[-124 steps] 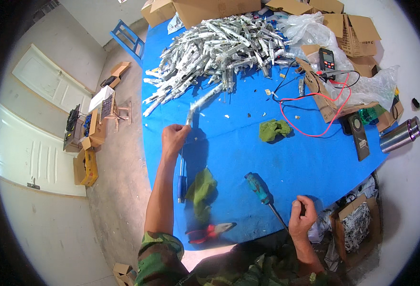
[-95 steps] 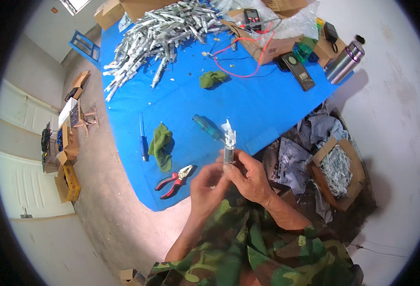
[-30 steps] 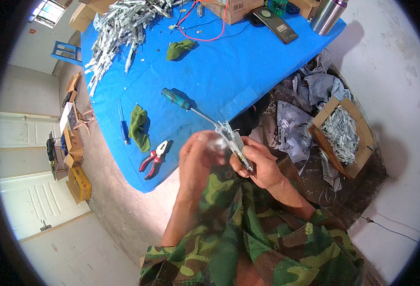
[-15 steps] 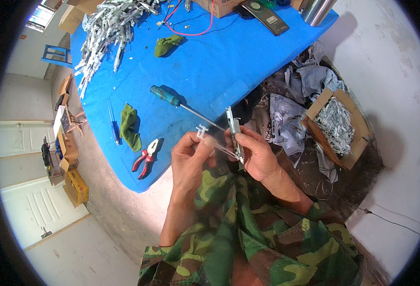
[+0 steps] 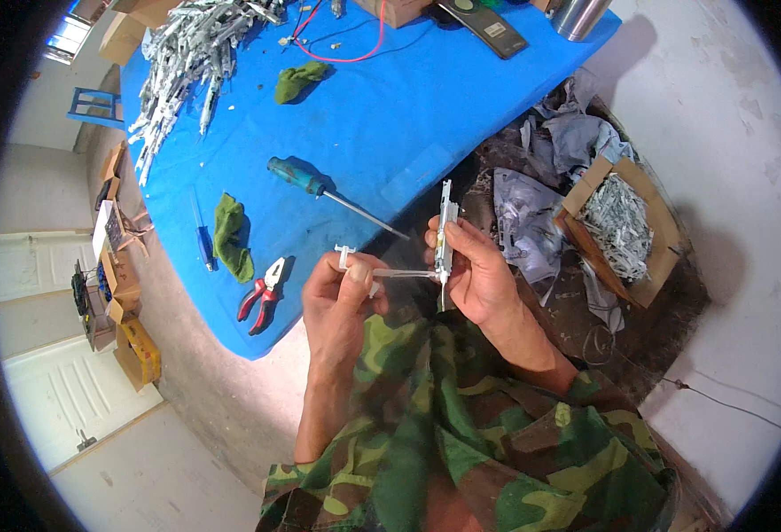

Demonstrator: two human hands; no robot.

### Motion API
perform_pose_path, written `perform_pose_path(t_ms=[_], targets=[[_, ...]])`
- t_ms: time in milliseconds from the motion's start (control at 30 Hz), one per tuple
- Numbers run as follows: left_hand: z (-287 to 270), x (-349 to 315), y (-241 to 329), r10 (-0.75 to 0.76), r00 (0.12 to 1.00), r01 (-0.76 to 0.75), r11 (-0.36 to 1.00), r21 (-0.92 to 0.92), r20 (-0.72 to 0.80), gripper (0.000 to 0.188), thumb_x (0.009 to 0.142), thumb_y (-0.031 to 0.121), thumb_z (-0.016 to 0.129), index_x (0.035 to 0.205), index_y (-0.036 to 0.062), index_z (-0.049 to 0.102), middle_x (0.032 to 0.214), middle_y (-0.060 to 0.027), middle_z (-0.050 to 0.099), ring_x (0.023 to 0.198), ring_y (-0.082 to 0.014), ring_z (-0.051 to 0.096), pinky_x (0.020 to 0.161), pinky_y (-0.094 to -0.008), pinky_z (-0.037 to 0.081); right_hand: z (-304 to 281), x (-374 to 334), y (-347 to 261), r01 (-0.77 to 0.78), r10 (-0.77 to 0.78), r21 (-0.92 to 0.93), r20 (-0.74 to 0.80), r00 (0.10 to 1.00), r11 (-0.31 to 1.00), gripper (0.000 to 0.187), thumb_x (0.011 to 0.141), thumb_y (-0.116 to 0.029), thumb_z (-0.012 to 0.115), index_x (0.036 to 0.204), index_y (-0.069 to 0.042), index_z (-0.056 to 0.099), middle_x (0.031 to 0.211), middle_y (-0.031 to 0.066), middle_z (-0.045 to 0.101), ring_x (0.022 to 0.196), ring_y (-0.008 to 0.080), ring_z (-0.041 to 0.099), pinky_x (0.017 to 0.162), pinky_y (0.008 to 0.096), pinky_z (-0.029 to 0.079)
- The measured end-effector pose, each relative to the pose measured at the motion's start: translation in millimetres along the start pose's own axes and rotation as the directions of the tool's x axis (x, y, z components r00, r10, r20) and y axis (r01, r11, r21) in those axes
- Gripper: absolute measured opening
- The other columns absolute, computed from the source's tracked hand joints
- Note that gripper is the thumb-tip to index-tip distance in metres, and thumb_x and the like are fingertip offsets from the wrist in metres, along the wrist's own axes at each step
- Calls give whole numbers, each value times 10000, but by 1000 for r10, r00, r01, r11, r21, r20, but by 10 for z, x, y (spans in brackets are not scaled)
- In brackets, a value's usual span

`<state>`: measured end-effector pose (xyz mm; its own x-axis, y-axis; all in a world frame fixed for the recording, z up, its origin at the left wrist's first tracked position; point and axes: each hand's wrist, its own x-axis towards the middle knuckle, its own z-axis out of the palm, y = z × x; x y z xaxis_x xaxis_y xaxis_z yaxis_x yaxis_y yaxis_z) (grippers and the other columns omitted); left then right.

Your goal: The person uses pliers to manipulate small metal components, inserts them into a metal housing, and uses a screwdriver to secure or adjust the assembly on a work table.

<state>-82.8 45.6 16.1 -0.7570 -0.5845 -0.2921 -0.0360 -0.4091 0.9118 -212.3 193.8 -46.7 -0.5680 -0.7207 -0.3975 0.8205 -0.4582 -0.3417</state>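
One slim silvery part sits pinched in the right hand.

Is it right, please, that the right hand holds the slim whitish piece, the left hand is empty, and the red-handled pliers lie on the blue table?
Not quite: the left hand isn't empty; the head view shows it pinching a small white part. The right hand does hold the slim whitish piece, and the red-handled pliers lie on the blue table.
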Motion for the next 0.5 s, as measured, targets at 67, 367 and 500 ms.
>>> perform_pose_path(t_ms=[67, 367, 500], targets=[[4, -12, -6, 14, 1000, -14, 1000, -6, 3, 219, 1045, 255, 681, 985, 54, 618, 983, -102, 690, 740, -125, 605, 575, -281, 511, 9, 15, -1, 9, -9, -6, -15, 1000, 1000, 218, 1006, -172, 717, 1179, -38, 707, 998, 46, 702, 878, 165, 668, 830, 318, 551], [64, 119, -9, -40, 999, 39, 996, -79, -4, 202, 1039, 253, 687, 1020, 60, 631, 964, -62, 667, 731, -109, 582, 580, -258, 503, 74, -25, 26, 39, -32, -130, 57, 998, 991, 248, 995, -166, 741, 1192, -25, 693, 1008, 35, 694, 858, 137, 659, 786, 297, 555], [113, 180, -7, -110, 992, 108, 994, 36, 60, 202, 1004, 216, 720, 1081, 43, 650, 947, -50, 673, 720, -106, 602, 568, -251, 504, 123, -60, 42, 87, -97, -242, -30, 995, 966, 244, 983, -127, 755, 1188, -13, 692, 999, 14, 689, 866, 107, 644, 777, 276, 536]])
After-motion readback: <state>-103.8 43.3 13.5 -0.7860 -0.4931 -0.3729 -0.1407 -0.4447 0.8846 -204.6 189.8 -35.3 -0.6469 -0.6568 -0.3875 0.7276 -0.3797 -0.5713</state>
